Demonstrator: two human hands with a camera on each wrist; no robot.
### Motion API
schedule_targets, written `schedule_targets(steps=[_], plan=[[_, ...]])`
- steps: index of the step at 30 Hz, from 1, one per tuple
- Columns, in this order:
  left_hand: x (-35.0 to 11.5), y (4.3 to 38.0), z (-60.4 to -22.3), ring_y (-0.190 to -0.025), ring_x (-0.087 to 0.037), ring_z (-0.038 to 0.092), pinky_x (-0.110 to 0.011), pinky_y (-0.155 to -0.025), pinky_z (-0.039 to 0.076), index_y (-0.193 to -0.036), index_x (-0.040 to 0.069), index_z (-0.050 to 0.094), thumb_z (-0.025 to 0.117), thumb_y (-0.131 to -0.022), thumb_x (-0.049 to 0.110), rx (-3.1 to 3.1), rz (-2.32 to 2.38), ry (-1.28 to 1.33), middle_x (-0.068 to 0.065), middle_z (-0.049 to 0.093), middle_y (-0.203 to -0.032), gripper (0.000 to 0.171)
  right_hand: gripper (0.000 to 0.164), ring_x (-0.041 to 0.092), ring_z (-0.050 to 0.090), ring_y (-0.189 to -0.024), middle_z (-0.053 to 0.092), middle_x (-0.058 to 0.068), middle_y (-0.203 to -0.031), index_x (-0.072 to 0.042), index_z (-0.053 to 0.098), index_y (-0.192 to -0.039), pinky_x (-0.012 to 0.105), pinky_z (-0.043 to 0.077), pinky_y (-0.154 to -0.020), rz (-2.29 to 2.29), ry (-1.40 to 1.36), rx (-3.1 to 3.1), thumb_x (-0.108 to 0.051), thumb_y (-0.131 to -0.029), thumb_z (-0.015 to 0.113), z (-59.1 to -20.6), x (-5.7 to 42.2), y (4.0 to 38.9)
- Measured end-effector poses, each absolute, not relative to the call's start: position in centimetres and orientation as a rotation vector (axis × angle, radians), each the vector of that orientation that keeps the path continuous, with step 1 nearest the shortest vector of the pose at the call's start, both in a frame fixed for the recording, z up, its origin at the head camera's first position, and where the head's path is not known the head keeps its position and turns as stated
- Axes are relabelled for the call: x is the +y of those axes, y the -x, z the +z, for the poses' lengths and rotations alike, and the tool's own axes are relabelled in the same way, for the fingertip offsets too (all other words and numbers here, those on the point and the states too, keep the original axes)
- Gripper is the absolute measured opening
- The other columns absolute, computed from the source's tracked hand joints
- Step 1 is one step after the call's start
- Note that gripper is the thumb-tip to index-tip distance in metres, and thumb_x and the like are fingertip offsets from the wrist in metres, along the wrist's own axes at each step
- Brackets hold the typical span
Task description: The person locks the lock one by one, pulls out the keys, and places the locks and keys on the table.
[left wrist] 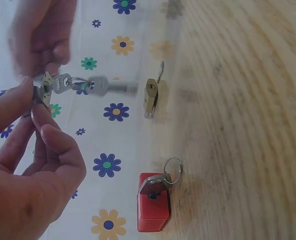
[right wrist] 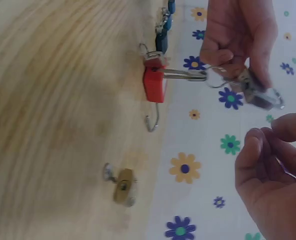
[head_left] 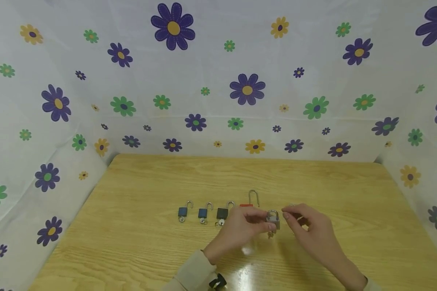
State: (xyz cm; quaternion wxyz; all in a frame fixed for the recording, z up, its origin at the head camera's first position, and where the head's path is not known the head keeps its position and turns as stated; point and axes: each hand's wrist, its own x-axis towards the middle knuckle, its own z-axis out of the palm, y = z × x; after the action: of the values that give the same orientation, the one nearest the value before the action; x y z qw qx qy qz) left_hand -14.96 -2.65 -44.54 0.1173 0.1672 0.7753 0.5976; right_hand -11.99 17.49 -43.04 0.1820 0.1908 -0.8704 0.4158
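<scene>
My left hand (head_left: 238, 228) pinches a small grey padlock (head_left: 276, 224) above the table, its shackle arching up from the body. Keys on a ring (left wrist: 98, 86) dangle from the padlock's keyhole end, blurred in the left wrist view. Just to the right of the shackle is my right hand (head_left: 315, 232), thumb and fingers loosely bent, apart from the padlock and with nothing seen between them. Behind the left hand stands a red padlock (right wrist: 154, 84) with a raised shackle and a key in it. A brass padlock (right wrist: 124, 187) lies beyond the right hand, mostly hidden in the head view.
Left of the hands, two blue padlocks (head_left: 182, 211) and a black padlock (head_left: 222, 213) lie in a row, shackles swung up and keys in. The wooden table (head_left: 138, 250) meets flower-printed white cloth (head_left: 211, 68) at the back and sides. A dark object (head_left: 217, 281) shows beside the left sleeve.
</scene>
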Motion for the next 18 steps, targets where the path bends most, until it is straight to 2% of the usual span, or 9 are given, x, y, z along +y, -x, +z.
schedule_targets(steps=[4,8,12,16,18], plan=[[-3.1,15.1,-44.1,-0.084,-0.009,0.069,-0.032,-0.076,0.059,-0.103,0.009,0.077,0.081,-0.079,0.023,2.189,1.791,-0.402,-0.003,0.076,-0.103,0.028,0.012,0.017,0.065,-0.075,0.074,0.012,-0.094,-0.004,0.073,-0.102,0.031,0.059,-0.061,1.494,-0.393,-2.651,-0.008,-0.093,0.066,-44.0,18.2,11.6],[-3.4,15.4,-44.2,-0.087,-0.01,0.069,-0.035,-0.078,0.059,-0.105,0.009,0.077,0.081,-0.079,0.027,2.145,1.812,-0.42,-0.003,0.076,-0.103,0.032,0.027,0.022,0.063,-0.077,0.071,0.018,-0.096,0.003,0.069,-0.112,0.029,0.058,-0.065,1.941,-0.203,-2.715,-0.018,-0.097,0.062,-45.1,18.4,11.2],[-3.4,15.6,-44.3,-0.089,-0.011,0.068,-0.042,-0.079,0.058,-0.102,0.012,0.078,0.081,-0.079,0.031,2.126,1.804,-0.357,-0.002,0.076,-0.101,0.03,0.035,0.014,0.06,-0.081,0.069,0.006,-0.093,0.009,0.065,-0.117,0.023,0.056,-0.069,2.395,-0.143,-2.538,-0.02,-0.099,0.058,-45.9,18.4,10.9],[-3.3,15.8,-44.3,-0.088,-0.014,0.068,-0.05,-0.082,0.056,-0.098,0.012,0.078,0.079,-0.08,0.031,2.034,1.825,-0.249,-0.004,0.077,-0.098,0.027,0.027,0.01,0.059,-0.082,0.069,-0.004,-0.092,0.001,0.068,-0.109,0.019,0.052,-0.068,2.86,-0.131,-2.278,-0.02,-0.101,0.055,-46.5,18.3,10.8],[-3.3,15.9,-44.4,-0.085,-0.013,0.068,-0.047,-0.079,0.057,-0.097,0.01,0.078,0.079,-0.08,0.03,1.991,1.832,-0.201,-0.004,0.077,-0.095,0.026,0.023,0.009,0.059,-0.08,0.069,-0.004,-0.091,-0.003,0.07,-0.104,0.017,0.05,-0.066,3.0,-0.138,-2.177,-0.019,-0.101,0.053,-46.7,18.0,10.8]])
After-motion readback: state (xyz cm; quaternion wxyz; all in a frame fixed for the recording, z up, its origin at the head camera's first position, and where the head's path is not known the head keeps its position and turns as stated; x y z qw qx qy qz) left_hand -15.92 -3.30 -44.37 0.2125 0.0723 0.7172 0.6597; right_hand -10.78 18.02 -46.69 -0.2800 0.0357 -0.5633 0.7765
